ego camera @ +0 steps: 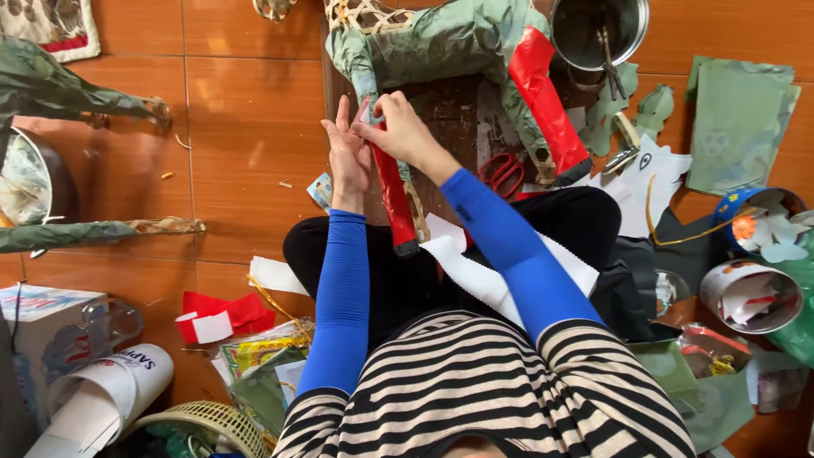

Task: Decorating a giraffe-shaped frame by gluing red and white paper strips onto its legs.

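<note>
Sitting on the floor (246, 110) with white paper (475, 271) across the lap, the person has both hands up on one leg of a paper-covered woven animal frame: the left hand (348, 157) is open, fingers straight, flat against the red-wrapped leg (395, 199), while the right hand (400, 131) pinches closed on a small scrap at its top. Looks maybe halfway to me, since this leg and the far leg (547, 97) are red and the body (432, 38) is green, but bare weave (360, 13) shows beyond, with scissors (504, 174) lying beside.
</note>
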